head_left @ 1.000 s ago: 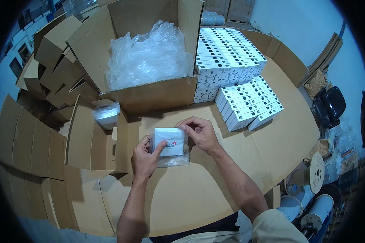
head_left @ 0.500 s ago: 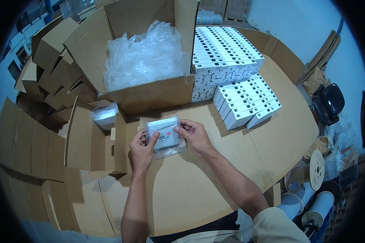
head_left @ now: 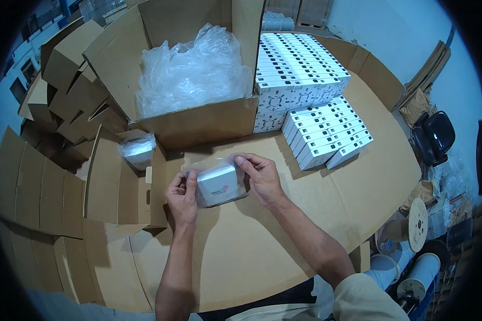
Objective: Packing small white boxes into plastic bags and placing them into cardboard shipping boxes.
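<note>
A small white box (head_left: 217, 183) with a red mark on its face sits inside a clear plastic bag (head_left: 219, 201). My left hand (head_left: 183, 200) pinches the bag's left upper corner between thumb and fingers. At the opposite upper corner, my right hand (head_left: 260, 177) grips the bag in the same way. The bagged box is held above the cardboard-covered table. To its left stands an open carton (head_left: 129, 200), where other bagged white boxes (head_left: 138, 152) lie at the far end.
Behind my hands a large open carton (head_left: 209, 122) holds a heap of clear plastic bags (head_left: 195, 72). Stacked white boxes (head_left: 300, 91) stand at the back right. Folded cartons (head_left: 72, 96) pile up on the left. Cable spools (head_left: 416, 222) and a black chair (head_left: 435, 138) are at the right.
The plastic now covers the box's face, and my hands have shifted outward to the bag's upper corners. My left hand has moved slightly left.
</note>
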The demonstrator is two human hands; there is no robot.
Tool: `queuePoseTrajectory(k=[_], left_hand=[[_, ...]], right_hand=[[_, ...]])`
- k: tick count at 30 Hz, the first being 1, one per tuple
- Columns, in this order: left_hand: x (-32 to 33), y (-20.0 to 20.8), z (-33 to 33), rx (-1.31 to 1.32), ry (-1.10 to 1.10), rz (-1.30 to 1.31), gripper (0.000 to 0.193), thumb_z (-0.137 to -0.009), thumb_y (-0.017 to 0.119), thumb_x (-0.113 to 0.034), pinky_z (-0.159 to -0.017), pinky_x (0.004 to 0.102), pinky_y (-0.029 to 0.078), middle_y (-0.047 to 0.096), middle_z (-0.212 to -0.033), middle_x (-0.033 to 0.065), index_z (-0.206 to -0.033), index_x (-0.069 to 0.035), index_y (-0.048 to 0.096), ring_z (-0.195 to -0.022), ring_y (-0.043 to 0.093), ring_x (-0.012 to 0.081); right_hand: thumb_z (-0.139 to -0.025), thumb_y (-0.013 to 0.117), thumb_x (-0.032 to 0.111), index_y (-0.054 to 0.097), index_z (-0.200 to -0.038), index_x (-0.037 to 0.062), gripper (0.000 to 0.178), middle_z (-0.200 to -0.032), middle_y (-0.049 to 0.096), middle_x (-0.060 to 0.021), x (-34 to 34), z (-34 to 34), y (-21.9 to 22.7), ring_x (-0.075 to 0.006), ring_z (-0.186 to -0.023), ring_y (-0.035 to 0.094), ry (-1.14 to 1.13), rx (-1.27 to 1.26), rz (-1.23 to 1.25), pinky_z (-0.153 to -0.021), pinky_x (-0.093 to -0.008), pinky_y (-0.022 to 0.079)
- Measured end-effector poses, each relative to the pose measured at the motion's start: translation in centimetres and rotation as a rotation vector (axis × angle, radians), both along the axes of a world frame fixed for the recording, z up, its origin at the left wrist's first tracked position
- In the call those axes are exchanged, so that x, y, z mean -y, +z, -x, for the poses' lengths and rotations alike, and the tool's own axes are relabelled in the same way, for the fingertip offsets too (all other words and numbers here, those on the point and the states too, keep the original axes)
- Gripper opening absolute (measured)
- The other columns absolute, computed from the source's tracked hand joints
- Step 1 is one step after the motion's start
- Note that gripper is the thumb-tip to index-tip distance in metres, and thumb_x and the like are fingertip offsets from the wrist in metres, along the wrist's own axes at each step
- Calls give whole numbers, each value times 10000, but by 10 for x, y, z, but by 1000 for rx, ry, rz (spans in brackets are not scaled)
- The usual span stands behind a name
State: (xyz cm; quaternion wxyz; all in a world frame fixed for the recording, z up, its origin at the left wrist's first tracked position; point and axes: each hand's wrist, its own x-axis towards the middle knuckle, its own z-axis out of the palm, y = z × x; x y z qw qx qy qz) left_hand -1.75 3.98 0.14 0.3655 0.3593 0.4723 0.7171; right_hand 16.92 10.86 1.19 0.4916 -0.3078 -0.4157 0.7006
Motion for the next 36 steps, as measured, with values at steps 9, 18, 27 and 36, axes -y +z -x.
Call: queuePoseTrajectory(k=[9, 18, 27, 36], left_hand=[[7, 2, 7, -58, 18, -102, 186, -975, 749, -171, -826, 246, 516, 755, -1016, 78, -1020, 9, 743, -910, 661, 112], [5, 8, 2, -168, 133, -97, 134, -982, 726, -111, -758, 251, 530, 699, -1006, 71, -977, 20, 751, -880, 645, 108], [3, 1, 8, -88, 28, -122, 239, -944, 783, -171, -904, 296, 523, 703, -1117, 91, -1097, 2, 719, -1009, 644, 128], [4, 2, 2, -46, -242, 50, 390, -910, 808, -141, -961, 310, 513, 689, -1192, 115, -1231, 14, 648, -1076, 641, 145]], right_hand=[[-1026, 651, 151, 730, -1157, -43, 247, -1110, 750, -118, 3, -8, 11, -160, -1045, 658, 15, 21, -152, -961, -334, 502], [-1027, 653, 168, 736, -1154, -46, 262, -1109, 754, -121, 1, -8, 9, -165, -1059, 653, 7, 58, -160, -971, -336, 492], [-1013, 664, 130, 663, -1306, -13, 326, -1210, 725, -127, 0, -7, 11, -161, -1049, 664, 53, 34, -247, -951, -330, 523], [-945, 759, 100, 657, -1311, 28, 387, -1123, 710, -36, 3, -9, 8, -86, -957, 657, 201, 232, -220, -806, -245, 550]])
